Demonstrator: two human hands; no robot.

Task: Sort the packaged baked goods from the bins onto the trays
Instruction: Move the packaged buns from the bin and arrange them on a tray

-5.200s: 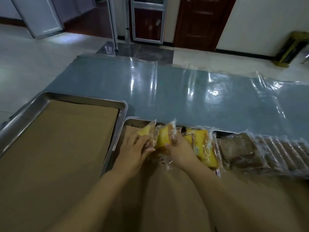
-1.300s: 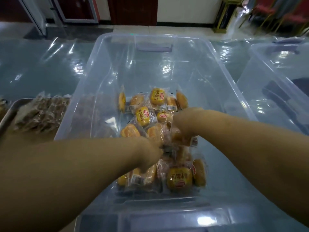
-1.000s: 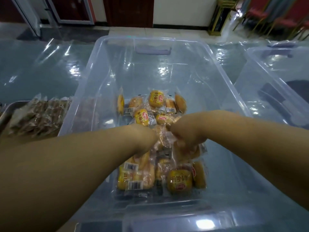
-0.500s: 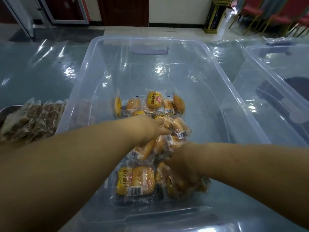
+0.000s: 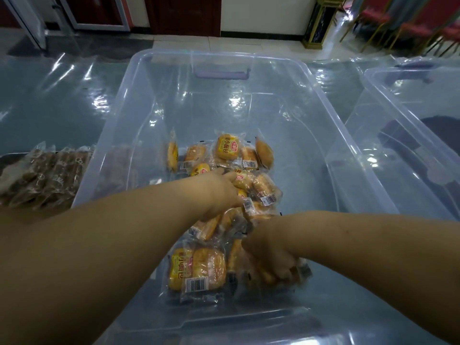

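The bun packets lie in a loose heap on the floor of the clear bin, occupying its centre and near half; the far half of the bin floor carries none. The heap is unordered, with packets overlapping and some standing on edge, so single units cannot be lifted cleanly and a gathered handful is the practical pick. The left hand reaches into the middle of the bin with fingers curled down over several packets, gripping them from above. The right hand works at the near right of the heap, fingers closed round a bunch of packets; how many it holds cannot be told because the wrappers blur together. One wide flat packet lies free at the near left of the heap, barcode up, untouched by either hand. Outside the bin, directly against its left wall, a row of brown packets lies already sorted, which suggests each product type gets its own area. To the right of the bin stands a second bin, its contents unclear. Judged stage: gathering buns for transfer.
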